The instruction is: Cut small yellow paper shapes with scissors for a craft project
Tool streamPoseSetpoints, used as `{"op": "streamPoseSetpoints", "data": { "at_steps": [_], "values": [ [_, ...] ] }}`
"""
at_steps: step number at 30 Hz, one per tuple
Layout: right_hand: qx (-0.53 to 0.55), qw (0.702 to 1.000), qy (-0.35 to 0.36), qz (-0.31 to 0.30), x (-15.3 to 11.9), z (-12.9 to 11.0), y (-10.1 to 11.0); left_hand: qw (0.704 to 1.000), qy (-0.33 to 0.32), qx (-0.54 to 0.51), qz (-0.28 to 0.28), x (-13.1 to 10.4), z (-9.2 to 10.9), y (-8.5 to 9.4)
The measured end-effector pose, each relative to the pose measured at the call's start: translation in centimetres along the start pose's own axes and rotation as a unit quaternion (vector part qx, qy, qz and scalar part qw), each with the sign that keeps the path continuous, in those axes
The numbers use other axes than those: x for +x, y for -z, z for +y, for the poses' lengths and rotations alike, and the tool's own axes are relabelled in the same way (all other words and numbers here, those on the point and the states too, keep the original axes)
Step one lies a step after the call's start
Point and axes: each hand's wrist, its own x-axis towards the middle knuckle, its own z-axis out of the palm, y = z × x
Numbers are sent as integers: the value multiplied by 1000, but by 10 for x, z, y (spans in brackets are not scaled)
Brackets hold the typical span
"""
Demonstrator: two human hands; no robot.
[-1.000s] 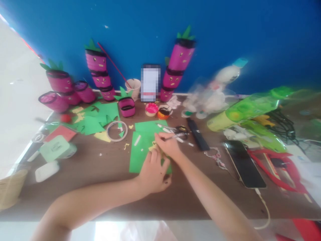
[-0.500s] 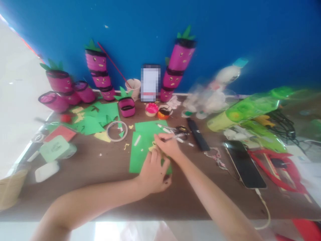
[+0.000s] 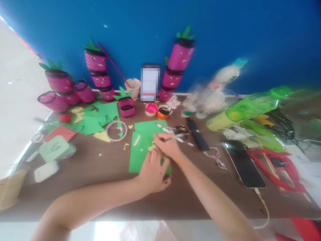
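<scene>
- While your right hand (image 3: 167, 145) is clamped on a pen (image 3: 179, 135), the pen slants back over your knuckles toward the scissors (image 3: 185, 129).
- Your left hand (image 3: 152, 170) rests just beside it, fingertips down at a yellow scrap (image 3: 151, 147); whether its thumb and fingers pinch anything cannot be told.
- The scrap lies partly hidden under your hands, on a green sheet (image 3: 134, 160) on the surface (image 3: 87, 167).
- Left of the sheet, you have a ring (image 3: 116, 140) lying flat.
- Behind your work stand a purple pot (image 3: 127, 111), a pink cup (image 3: 151, 109) and an orange cup (image 3: 163, 115).
- To your right, a phone (image 3: 244, 164) lies with a cable (image 3: 266, 207) plugged in.
</scene>
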Motion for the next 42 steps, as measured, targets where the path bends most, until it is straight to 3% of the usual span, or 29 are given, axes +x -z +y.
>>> {"op": "streamPoseSetpoints", "data": {
  "at_steps": [14,21,42],
  "values": [
    [-5,1000,12,11,0,-1,0,1000,2,0,0,0,0,2],
    [13,997,-2,76,2,6,-1,1000,-3,3,-2,0,0,1],
    [-6,999,-4,38,3,8,-2,1000,-2,1,-3,0,-1,2]
  ]
}}
